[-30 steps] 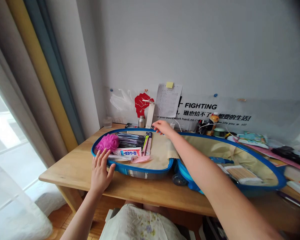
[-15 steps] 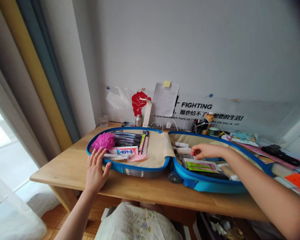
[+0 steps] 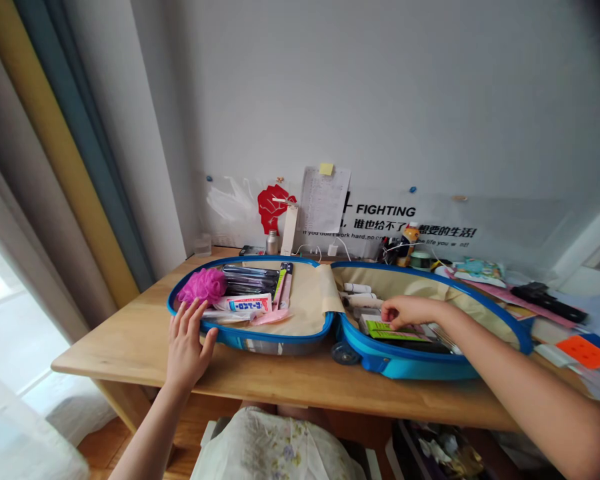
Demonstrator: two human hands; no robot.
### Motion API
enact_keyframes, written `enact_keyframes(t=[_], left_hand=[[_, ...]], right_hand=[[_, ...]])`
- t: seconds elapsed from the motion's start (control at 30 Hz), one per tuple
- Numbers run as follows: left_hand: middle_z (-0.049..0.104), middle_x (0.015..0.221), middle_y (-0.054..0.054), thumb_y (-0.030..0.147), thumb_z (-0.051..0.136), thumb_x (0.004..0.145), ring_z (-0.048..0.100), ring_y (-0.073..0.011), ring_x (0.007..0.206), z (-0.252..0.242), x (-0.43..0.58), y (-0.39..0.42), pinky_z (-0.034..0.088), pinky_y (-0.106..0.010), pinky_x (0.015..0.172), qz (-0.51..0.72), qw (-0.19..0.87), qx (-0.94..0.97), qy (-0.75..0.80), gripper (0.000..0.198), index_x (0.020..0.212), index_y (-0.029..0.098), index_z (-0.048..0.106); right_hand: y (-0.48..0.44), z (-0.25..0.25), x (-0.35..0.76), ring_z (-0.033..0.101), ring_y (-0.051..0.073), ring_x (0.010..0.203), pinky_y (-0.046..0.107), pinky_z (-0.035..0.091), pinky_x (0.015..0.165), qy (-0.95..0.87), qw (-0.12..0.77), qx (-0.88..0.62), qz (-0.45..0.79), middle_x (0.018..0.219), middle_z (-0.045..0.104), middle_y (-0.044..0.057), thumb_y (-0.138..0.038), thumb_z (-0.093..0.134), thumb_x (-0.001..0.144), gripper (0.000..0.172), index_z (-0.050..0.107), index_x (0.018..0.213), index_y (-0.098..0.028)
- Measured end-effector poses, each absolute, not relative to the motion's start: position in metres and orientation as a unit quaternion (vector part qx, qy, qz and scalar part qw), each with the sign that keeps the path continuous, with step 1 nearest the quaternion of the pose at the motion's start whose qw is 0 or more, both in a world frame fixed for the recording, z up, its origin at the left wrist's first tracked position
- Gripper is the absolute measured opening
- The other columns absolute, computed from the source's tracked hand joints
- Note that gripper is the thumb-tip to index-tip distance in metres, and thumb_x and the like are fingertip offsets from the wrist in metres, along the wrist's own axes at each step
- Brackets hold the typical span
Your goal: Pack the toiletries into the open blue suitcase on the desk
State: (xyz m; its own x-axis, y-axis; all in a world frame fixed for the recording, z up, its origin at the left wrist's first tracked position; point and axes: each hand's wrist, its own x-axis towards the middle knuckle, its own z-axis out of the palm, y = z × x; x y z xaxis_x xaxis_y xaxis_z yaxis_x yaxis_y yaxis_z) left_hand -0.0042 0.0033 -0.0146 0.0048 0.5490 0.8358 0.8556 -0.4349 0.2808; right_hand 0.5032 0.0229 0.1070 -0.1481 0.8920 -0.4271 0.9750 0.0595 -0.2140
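Note:
A blue suitcase point(image 3: 415, 367) lies open on the wooden table. Its left half holds a purple bath puff point(image 3: 203, 286), dark packets point(image 3: 250, 280), a toothpaste box point(image 3: 245, 304), toothbrush packs point(image 3: 283, 287) and a pink item point(image 3: 271, 316). My left hand point(image 3: 189, 343) rests at the left half's front rim with its fingers spread, holding nothing. Inside the right half, my right hand point(image 3: 405, 312) reaches down with fingers bent together over a green and pink box point(image 3: 393, 331); what its fingertips hold, if anything, is hidden. White tubes point(image 3: 357, 289) lie left of it.
Behind the suitcase stand a metal bottle point(image 3: 272, 242), a white upright stand point(image 3: 289, 230) and an orange bottle point(image 3: 409, 241). Papers, a black object point(image 3: 549, 301) and an orange item point(image 3: 586, 351) lie at the right. A drawer or bin of clutter sits below the table point(image 3: 120, 327).
My right hand has moved down onto the green and pink box from beside the white tubes. My left hand stays at the rim. The view has shifted slightly.

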Motion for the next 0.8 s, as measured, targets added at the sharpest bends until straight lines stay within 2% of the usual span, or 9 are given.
enact_keyframes(t=[0.17,0.33,0.4,0.5,0.67,0.8], left_hand=[[0.048,0.143,-0.014,0.045,0.04,0.095,0.028,-0.031,0.144,-0.014,-0.004,0.003,0.023,-0.052,0.118,-0.487,0.152,-0.69,-0.514,0.053,0.142,0.02,0.042],[0.048,0.144,-0.014,0.044,0.04,0.095,0.029,-0.0317,0.143,-0.015,-0.004,0.004,0.022,-0.053,0.118,-0.484,0.15,-0.69,-0.516,0.052,0.141,0.02,0.043],[0.048,0.144,-0.014,0.044,0.04,0.095,0.029,-0.0318,0.143,-0.015,-0.005,0.004,0.022,-0.053,0.118,-0.484,0.149,-0.69,-0.517,0.053,0.142,0.02,0.043],[0.048,0.143,-0.013,0.044,0.04,0.095,0.029,-0.0317,0.143,-0.016,-0.004,0.004,0.023,-0.053,0.118,-0.485,0.147,-0.69,-0.517,0.052,0.141,0.021,0.043],[0.05,0.142,-0.013,0.044,0.041,0.095,0.03,-0.0315,0.143,-0.016,-0.004,0.003,0.022,-0.053,0.118,-0.489,0.144,-0.688,-0.517,0.051,0.141,0.021,0.044],[0.05,0.141,-0.014,0.044,0.041,0.095,0.03,-0.0317,0.143,-0.017,-0.004,0.004,0.021,-0.054,0.118,-0.487,0.146,-0.688,-0.518,0.051,0.14,0.019,0.045]], right_hand=[[0.02,0.109,0.499,0.055,0.011,0.051,0.025,0.045,0.046,0.68,0.094,0.675,-0.268,0.077,0.062,0.0,-0.042,0.075,0.06,0.042,0.064,0.092,-0.017],[0.014,0.113,0.493,0.05,0.011,0.044,0.025,0.042,0.044,0.667,0.079,0.689,-0.27,0.056,0.053,-0.005,-0.045,0.073,0.059,0.036,0.061,0.081,-0.02],[0.013,0.116,0.492,0.05,0.011,0.046,0.025,0.042,0.046,0.669,0.059,0.691,-0.266,0.054,0.052,-0.005,-0.043,0.072,0.058,0.033,0.06,0.078,-0.02],[0.017,0.127,0.493,0.055,0.014,0.054,0.026,0.044,0.05,0.678,-0.004,0.686,-0.266,0.062,0.058,-0.002,-0.043,0.071,0.059,0.032,0.059,0.077,-0.02],[0.032,0.157,0.487,0.062,0.018,0.075,0.029,0.049,0.07,0.715,-0.154,0.652,-0.201,0.079,0.068,0.004,-0.053,0.068,0.065,0.039,0.063,0.082,-0.019],[0.046,0.175,0.459,0.062,0.015,0.072,0.027,0.05,0.068,0.678,-0.271,0.646,-0.224,0.087,0.07,0.007,-0.052,0.069,0.071,0.041,0.064,0.09,-0.016]])
